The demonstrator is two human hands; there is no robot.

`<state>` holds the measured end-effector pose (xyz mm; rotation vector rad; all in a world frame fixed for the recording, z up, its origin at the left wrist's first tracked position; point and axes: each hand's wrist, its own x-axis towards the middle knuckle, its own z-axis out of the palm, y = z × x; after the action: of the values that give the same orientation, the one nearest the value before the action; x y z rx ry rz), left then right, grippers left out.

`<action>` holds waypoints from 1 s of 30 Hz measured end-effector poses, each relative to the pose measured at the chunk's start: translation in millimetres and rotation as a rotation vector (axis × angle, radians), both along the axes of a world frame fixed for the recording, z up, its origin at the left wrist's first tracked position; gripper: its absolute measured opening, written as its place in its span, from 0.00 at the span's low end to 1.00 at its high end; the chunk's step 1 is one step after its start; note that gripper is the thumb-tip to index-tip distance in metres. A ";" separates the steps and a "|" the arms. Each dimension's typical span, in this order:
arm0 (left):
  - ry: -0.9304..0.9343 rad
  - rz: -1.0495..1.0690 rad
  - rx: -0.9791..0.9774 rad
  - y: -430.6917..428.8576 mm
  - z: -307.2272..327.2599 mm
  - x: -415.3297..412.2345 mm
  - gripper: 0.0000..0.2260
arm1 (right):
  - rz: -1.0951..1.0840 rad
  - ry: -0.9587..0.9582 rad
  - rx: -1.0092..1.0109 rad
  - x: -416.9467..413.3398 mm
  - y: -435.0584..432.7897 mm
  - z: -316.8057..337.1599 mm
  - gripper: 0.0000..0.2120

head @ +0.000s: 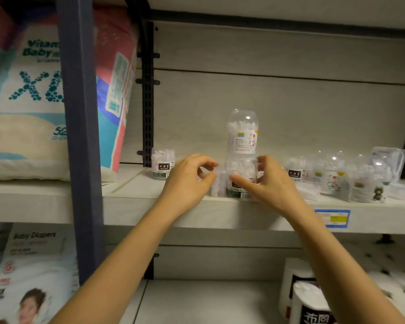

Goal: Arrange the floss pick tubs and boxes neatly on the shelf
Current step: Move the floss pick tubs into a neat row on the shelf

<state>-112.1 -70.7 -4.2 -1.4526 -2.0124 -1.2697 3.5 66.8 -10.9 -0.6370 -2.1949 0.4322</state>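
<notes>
At the front edge of the shelf, the right hand has its fingers wrapped round the lower tub, one digit laid across the green label. The left hand hovers just left of it, fingers loosely curled, thumb and forefinger apart with nothing visible between them. A small clear box sits between that hand and the tub. The upper tub stands upright on the lower one, so the stack's long axis is vertical and a careless slide would probably topple it. Counted: three green-labelled tubs, with the left tub and the right tub; two bear-printed; one cat-printed tub. The far-right boxes are too blurred to count.
</notes>
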 end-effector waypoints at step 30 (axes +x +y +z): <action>-0.548 -0.584 -0.211 -60.7 28.2 4.2 0.19 | 0.777 -0.114 -0.375 33.4 -43.7 51.8 0.24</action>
<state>-107.8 -131.4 24.0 -2.0737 -2.1763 -1.9074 36.9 23.2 41.0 0.0466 -2.4321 1.2498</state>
